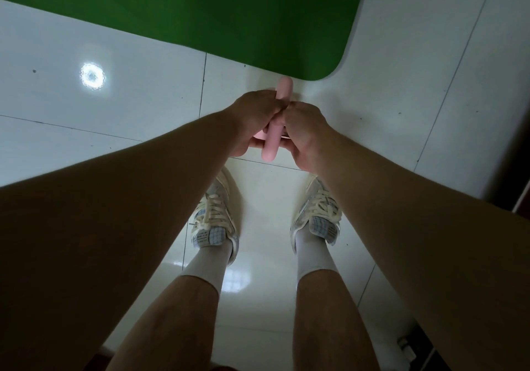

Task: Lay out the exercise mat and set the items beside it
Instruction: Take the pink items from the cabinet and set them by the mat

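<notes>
A pink bar (270, 145) with rounded ends is held just above centre of the view, gripped from both sides. The left hand (252, 118) is curled round it from the 9 o'clock side and the right hand (305, 132) from the 3 o'clock side, with the knuckles of the two hands touching over the bar. The bar's ends stick out towards 12 and 6 o'clock. A further bit of pink is seen under the left hand's fingers; what it is cannot be told.

The green exercise mat (200, 11) is spread flat on the white tiled floor (129, 106) at 12 o'clock, its rounded corner lying just beyond the bar's far end. Whether the bar is touching the floor cannot be told.

At 6 o'clock two pale laced shoes (213, 218) with white socks (311, 256) are planted on the tiles, apart from each other. A round light reflection (92, 76) is seen on the floor at 10 o'clock.
</notes>
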